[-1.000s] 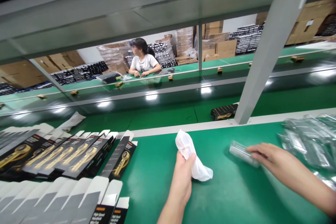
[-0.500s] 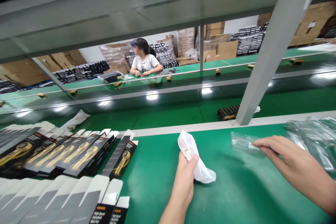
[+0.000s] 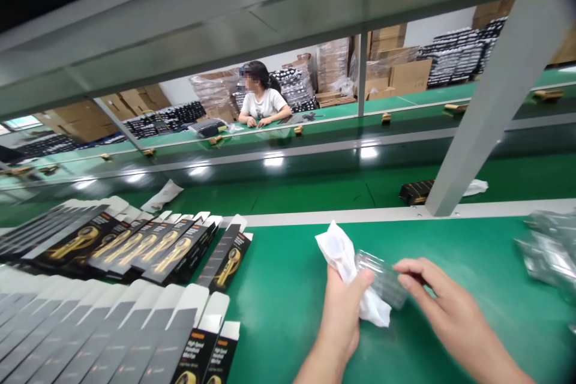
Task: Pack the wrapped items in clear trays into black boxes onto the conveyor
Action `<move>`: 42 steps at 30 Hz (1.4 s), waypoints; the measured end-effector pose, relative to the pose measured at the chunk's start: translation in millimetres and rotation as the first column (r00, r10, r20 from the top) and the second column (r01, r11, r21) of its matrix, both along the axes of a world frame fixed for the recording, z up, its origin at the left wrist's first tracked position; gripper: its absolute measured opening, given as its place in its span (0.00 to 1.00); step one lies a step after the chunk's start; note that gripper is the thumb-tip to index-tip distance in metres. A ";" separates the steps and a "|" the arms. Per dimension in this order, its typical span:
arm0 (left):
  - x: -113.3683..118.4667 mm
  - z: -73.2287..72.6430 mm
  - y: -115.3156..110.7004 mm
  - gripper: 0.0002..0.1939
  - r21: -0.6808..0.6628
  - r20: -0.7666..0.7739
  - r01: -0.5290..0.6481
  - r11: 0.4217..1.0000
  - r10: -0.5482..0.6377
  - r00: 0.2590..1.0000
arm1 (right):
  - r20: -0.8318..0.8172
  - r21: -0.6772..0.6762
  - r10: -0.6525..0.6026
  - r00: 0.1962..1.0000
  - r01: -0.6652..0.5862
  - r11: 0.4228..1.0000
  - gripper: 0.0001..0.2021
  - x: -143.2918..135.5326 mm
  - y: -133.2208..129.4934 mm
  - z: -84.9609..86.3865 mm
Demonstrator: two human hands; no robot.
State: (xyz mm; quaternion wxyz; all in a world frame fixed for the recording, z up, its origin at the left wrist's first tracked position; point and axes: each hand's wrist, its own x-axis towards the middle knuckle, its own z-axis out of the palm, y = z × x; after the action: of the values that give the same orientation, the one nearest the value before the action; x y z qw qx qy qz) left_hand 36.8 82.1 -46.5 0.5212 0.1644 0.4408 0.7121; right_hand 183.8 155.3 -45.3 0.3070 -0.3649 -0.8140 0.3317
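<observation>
My left hand (image 3: 344, 306) is closed round a white wrapped item (image 3: 337, 246), a long shape in a thin white bag whose contents are hidden. Pinched at its right edge by my right hand (image 3: 443, 297) is a clear plastic tray (image 3: 382, 279), which lies against the right side of the white bag. Left of my hands, several black and grey fan boxes (image 3: 173, 252) with open white flaps lie in rows. At the far right is a heap of clear plastic trays (image 3: 551, 252).
Beyond the pale rail (image 3: 288, 216) runs a green belt with a black box (image 3: 414, 192) and a white bag (image 3: 164, 195) on it. A slanted metal post (image 3: 481, 108) stands at the right. Across the line, a person (image 3: 265, 99) sits at another bench.
My right hand has brought the clear plastic tray leftward from near the heap to the white wrapped item. My left hand still holds that item. The camera has turned slightly left.
</observation>
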 end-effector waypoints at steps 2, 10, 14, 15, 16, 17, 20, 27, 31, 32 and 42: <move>0.0 -1.1 0.2 0.29 -0.014 -0.036 -0.010 1.000 0.009 0.999 | -0.013 -0.013 -0.025 1.000 0.025 1.000 0.10 1.1 2.4 -3.2; -6.6 -8.6 3.5 0.27 -0.173 -0.133 -0.070 0.982 0.047 0.990 | 0.037 -0.140 -0.397 0.917 0.398 0.907 0.16 24.5 23.4 -6.9; -15.4 -2.3 3.5 0.24 -0.151 -0.089 -0.178 0.972 0.166 0.982 | -0.036 -0.031 -0.384 0.923 0.383 0.923 0.13 16.0 14.5 -5.6; -16.4 -1.1 3.4 0.24 -0.137 -0.084 -0.192 0.972 0.182 0.980 | -0.068 0.015 -0.368 0.927 0.369 0.929 0.12 10.9 10.5 -4.1; -16.5 -0.3 3.2 0.24 -0.113 -0.080 -0.197 0.974 0.189 0.979 | -0.097 0.059 -0.341 0.935 0.348 0.936 0.10 4.7 5.8 -2.3; -15.6 0.1 2.9 0.23 -0.083 -0.076 -0.196 0.977 0.190 0.979 | -0.122 0.097 -0.305 0.944 0.317 0.943 0.09 -2.4 0.7 -0.7; -8.5 -1.0 0.6 0.26 0.008 -0.096 -0.172 0.985 0.172 0.980 | -0.166 0.204 -0.122 0.979 0.155 0.967 0.09 -25.3 -15.9 0.3; -0.1 3.2 -9.6 0.37 -0.048 -0.176 -0.192 0.980 0.181 0.968 | -0.054 0.478 0.173 0.983 -0.127 0.869 0.21 -45.8 -35.6 -17.7; -2.5 8.1 -11.5 0.36 -0.091 -0.124 -0.181 0.979 0.169 0.978 | -0.017 0.486 0.219 0.976 -0.184 0.855 0.21 -46.7 -38.3 -18.4; -3.1 9.0 -11.3 0.35 -0.094 -0.105 -0.174 0.980 0.164 0.981 | 0.000 0.479 0.245 0.970 -0.215 0.851 0.21 -46.8 -38.6 -17.0; 2.2 11.4 -12.5 0.32 0.124 0.165 -0.042 0.991 0.021 0.986 | -0.005 0.369 0.147 0.989 -0.135 0.920 0.23 -23.4 -22.8 -8.3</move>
State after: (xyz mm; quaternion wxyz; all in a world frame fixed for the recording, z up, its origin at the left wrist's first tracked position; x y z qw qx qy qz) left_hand 38.9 69.6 -35.0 0.5325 0.1313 0.3529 0.7581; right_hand 160.4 132.4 -53.6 0.3584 -0.2359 -0.8807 0.2008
